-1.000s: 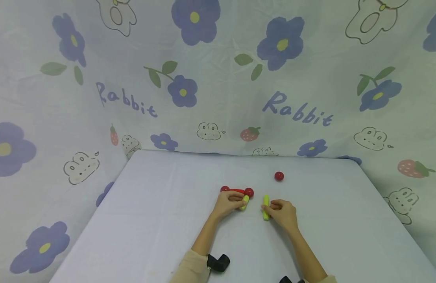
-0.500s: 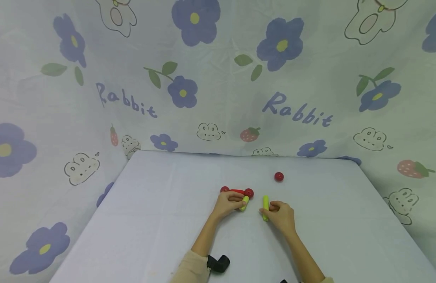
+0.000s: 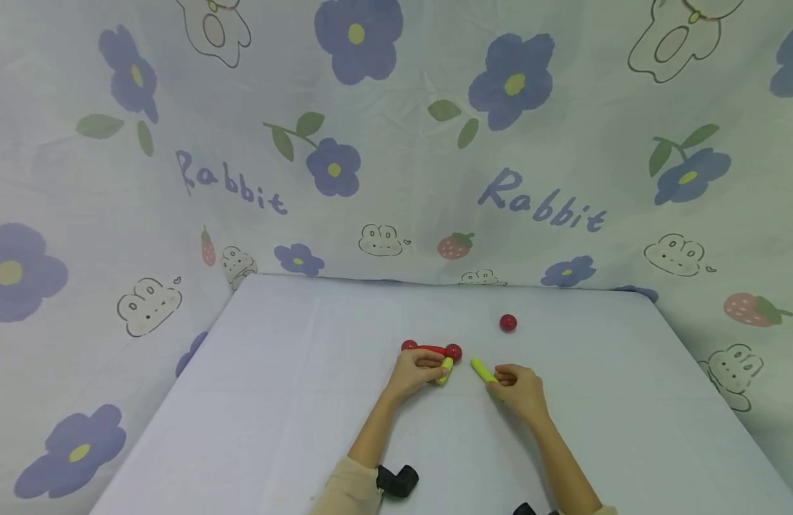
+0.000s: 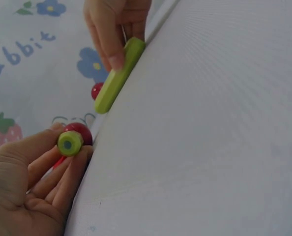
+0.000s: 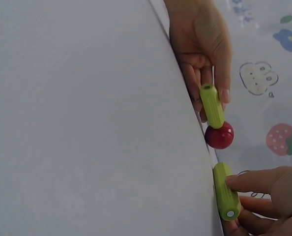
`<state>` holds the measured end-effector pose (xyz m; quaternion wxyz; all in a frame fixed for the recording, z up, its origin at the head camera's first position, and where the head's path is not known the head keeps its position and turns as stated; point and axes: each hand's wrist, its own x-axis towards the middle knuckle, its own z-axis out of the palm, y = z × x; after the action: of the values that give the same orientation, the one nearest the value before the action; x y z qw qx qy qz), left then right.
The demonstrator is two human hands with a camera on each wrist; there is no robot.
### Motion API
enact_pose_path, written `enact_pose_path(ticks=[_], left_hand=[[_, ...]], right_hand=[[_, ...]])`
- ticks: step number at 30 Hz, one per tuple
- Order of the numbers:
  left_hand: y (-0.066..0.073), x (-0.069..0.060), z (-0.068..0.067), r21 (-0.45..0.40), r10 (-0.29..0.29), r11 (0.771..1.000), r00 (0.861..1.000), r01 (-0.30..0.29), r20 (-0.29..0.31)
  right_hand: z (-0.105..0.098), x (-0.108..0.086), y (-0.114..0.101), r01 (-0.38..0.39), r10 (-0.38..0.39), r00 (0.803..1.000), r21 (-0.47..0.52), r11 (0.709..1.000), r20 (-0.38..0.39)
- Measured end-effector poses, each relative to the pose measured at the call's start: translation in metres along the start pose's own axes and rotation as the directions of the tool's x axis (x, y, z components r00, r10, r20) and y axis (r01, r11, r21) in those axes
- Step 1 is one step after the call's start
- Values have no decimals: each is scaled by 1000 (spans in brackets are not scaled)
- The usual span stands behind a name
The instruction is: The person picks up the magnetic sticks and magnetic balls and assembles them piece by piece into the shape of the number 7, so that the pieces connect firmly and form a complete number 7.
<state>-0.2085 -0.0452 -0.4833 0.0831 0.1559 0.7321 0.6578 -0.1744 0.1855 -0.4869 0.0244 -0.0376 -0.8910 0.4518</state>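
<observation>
My left hand pinches a short yellow-green stick between thumb and fingers, beside a red ball. A red rod runs from that ball to a second red ball, just beyond the left fingers. To the right, my right hand pinches another yellow-green stick, tilted with its far end toward the left. In the right wrist view a small blue-white disc shows on the end of this stick. A gap separates the two sticks.
A lone red ball lies farther back on the white table, right of the rod. Behind the table hangs a cloth printed with flowers and rabbits. Black straps are on the wrists.
The right hand's stick has turned from pointing straight away to leaning left at its far end, and that hand has shifted slightly right. The left hand has stayed in place.
</observation>
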Motion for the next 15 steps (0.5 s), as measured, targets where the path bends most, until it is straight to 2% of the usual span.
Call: enact_pose_path(ticks=[4, 10, 15], left_hand=[[4, -1, -1, -1, 1, 1000, 1000, -1, 8], [3, -1, -1, -2, 6, 1000, 1000, -6, 9], [1, -1, -1, -1, -3, 1000, 1000, 3, 13]], right_hand=[[-4, 2, 3, 8, -9, 1000, 11, 1000, 22], [-10, 6, 10, 50, -51, 998, 23, 998, 45], [-16, 9, 17, 84, -85, 991, 11, 996, 99]])
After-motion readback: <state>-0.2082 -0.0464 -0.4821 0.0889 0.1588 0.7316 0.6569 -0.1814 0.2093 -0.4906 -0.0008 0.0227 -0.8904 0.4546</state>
